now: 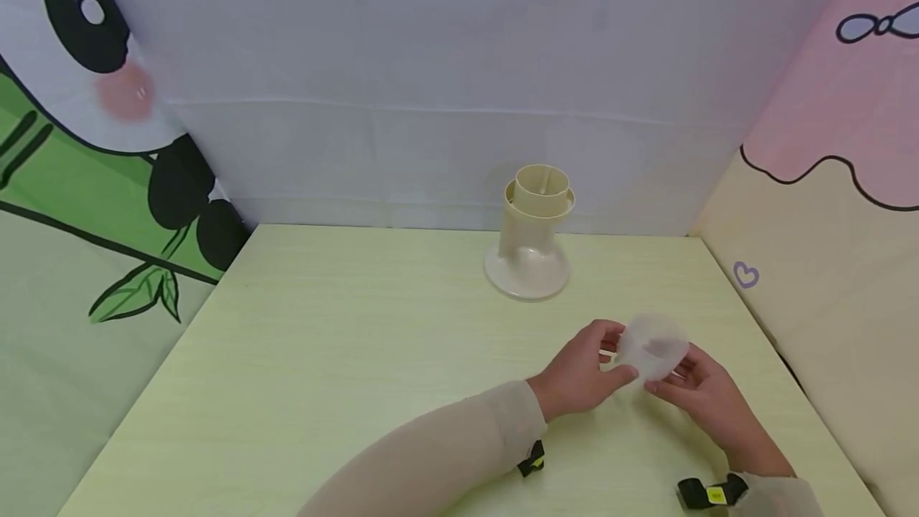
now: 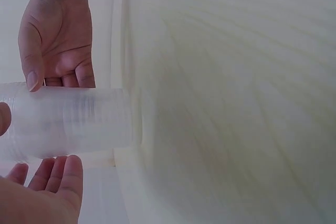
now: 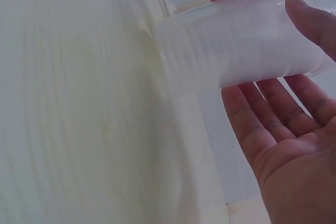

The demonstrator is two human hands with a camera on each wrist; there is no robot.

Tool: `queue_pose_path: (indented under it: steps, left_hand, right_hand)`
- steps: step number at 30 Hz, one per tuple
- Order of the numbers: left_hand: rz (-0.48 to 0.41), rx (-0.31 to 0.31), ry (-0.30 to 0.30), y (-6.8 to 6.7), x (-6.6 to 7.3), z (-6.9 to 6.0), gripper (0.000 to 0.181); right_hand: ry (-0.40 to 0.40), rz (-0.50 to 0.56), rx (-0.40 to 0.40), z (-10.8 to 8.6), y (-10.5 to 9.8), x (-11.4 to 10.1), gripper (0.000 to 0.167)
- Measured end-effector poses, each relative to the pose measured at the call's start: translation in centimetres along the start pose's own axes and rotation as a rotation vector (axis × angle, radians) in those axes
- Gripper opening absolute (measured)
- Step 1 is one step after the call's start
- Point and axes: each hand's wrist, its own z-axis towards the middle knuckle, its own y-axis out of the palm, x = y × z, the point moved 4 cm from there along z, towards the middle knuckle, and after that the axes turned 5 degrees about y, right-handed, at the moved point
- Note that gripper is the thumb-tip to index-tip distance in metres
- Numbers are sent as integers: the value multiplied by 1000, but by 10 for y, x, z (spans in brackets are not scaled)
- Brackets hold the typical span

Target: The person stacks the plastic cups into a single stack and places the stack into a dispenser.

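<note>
A stack of translucent plastic cups (image 1: 652, 341) is held between both hands over the right part of the table. My left hand (image 1: 580, 373) holds it from the left, thumb on the near side and fingers behind. From the right, my right hand (image 1: 707, 401) holds it likewise between thumb and fingers. In the left wrist view the stack (image 2: 89, 121) shows fine ridges near its lower end. The right wrist view shows the stack (image 3: 231, 43) with fingers along both sides. Whether its lower end touches the table, I cannot tell.
A cream stand with two upright tubes (image 1: 538, 202) and a round base stands at the back of the pale wooden table (image 1: 323, 325). A white cloth wall (image 1: 445, 86) rises behind. Printed cloth panels flank the table left and right.
</note>
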Motion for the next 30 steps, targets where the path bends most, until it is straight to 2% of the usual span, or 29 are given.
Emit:
queue_pose_path:
  steps: [8,14,19,23,27,30]
  left_hand:
    - [-30,15,0,-9,0,2,52]
    - [-36,27,3,-22,-1,5,52]
    - [-38,30,12,-36,2,10,53]
    - [-19,48,-4,-49,4,14,55]
    - [-4,87,-19,-65,7,20,57]
    - [-17,129,3,-80,12,26,56]
  right_hand:
    - [-16,-28,-6,9,4,-10,61]
    - [-15,-66,-30,19,10,-22,62]
    - [-32,-103,-75,32,13,-35,61]
    - [-16,-111,-100,46,16,-48,63]
    - [27,-140,-105,65,22,-62,70]
    - [41,-170,-104,81,25,-77,74]
